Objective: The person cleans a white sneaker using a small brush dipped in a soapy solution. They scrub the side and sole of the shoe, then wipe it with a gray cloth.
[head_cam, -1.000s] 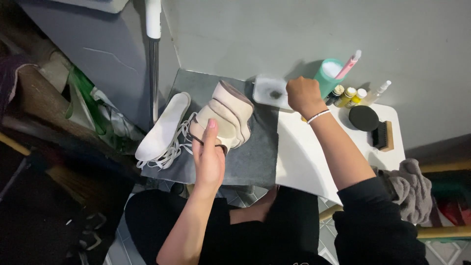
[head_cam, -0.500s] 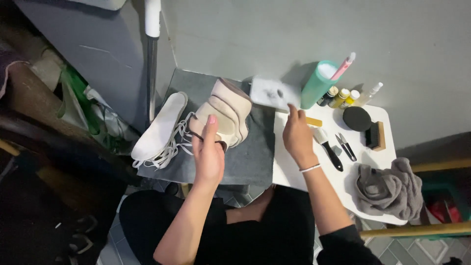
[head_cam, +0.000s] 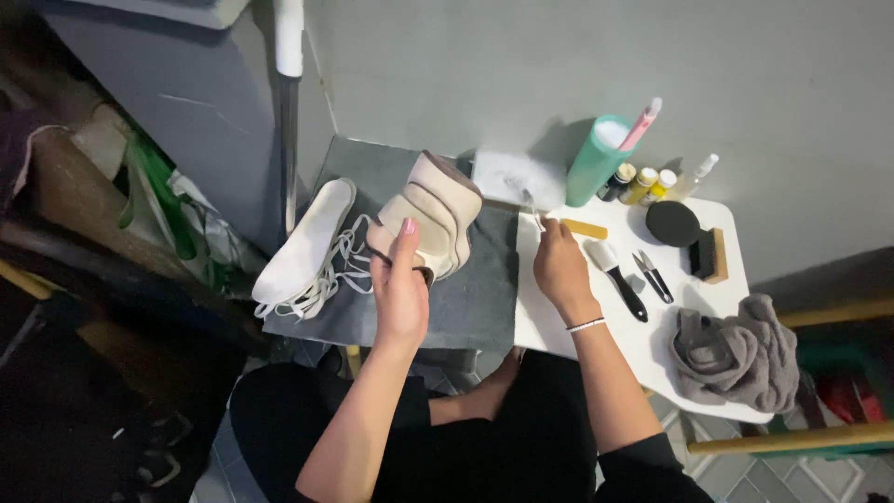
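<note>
Head view: shoe [head_cam: 430, 216] within left fingers [head_cam: 406, 244].

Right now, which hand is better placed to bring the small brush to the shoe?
Probably the right hand: it grips the small brush near the foamy tray, beside the beige shoe. The left hand is occupied holding that shoe.

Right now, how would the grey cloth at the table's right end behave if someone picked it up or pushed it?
The grey cloth lies in crumpled folds, so it would probably droop limply when lifted. Pushed, it would likely bunch up rather than slide whole. Part of it hangs over the white table edge, so a nudge might drop it.
</note>
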